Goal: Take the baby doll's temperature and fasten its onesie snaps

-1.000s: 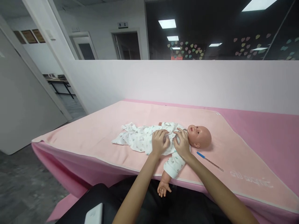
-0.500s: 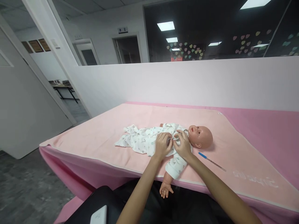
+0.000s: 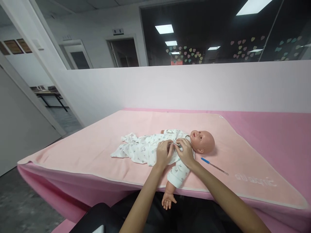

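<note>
A baby doll (image 3: 204, 141) lies on its back, its head to the right, dressed in a white printed outfit (image 3: 143, 149). Over the doll's chest, my left hand (image 3: 164, 152) pinches a thin white tie string of the outfit. My right hand (image 3: 184, 150) faces it from the right, fingers closed on the white strings (image 3: 175, 143) too. The strings cross between my fingertips; whether they form a knot is too small to tell. One doll arm (image 3: 168, 195) reaches toward me past the table edge, below my hands.
A thermometer-like stick with a blue end (image 3: 213, 165) lies right of my forearm, near the doll's head. Under the doll is a peach blanket (image 3: 97, 139) over a pink cloth (image 3: 279, 136). A white wall (image 3: 194, 87) with a window stands behind the table.
The whole view has shifted, so the doll and table appear further left. My fingertips have drawn a little closer together at the strings. Both hands stay at the doll's chest.
</note>
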`<state>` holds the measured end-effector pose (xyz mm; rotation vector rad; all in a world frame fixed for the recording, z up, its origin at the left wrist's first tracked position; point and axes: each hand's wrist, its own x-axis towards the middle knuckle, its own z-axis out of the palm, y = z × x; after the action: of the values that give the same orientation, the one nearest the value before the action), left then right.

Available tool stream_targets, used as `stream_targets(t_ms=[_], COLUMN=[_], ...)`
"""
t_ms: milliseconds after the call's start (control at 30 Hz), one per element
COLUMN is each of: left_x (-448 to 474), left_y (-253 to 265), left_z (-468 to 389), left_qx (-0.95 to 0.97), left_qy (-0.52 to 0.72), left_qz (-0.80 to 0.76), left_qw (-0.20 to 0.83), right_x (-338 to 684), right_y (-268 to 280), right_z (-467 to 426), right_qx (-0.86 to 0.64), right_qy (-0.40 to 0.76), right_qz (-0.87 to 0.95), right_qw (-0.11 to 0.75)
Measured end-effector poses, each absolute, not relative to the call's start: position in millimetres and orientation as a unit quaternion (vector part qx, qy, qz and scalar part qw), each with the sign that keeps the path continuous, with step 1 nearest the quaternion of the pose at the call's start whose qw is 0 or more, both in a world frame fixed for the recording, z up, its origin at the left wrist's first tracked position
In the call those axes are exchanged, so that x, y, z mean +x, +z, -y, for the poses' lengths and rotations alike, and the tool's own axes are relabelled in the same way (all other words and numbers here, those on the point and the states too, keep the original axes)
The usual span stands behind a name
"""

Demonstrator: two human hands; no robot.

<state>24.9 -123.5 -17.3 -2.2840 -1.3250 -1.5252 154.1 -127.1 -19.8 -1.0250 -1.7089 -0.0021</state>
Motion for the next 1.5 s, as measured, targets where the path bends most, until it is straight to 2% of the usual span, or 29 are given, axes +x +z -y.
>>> stream_targets(t_ms=[633,833,1167,1500], left_x=[28.0,23.8,-16.1,-15.0], left_y=[-19.2,-14.2,-19.4,-24.0], left_z=[123.2,126.6,123.5,124.3], left_qx=[-0.720,-0.685,-0.745,-0.715], left_qy=[-0.507,-0.522,-0.454,-0.507], left_qz=[0.463,0.503,0.484,0.471], left_qw=[0.096,0.076,0.070,0.104], right_x=[153.6,155.3,154.7,152.2], right_y=[-21.7,-21.8,-23.8,-23.3], right_z=[129.0,128.3,126.0,125.0], right_qx=[-0.422,-0.438,-0.436,-0.445], right_qy=[-0.017,-0.001,-0.014,-0.014], right_qz=[0.702,0.677,0.691,0.691], right_qw=[0.574,0.591,0.576,0.570])
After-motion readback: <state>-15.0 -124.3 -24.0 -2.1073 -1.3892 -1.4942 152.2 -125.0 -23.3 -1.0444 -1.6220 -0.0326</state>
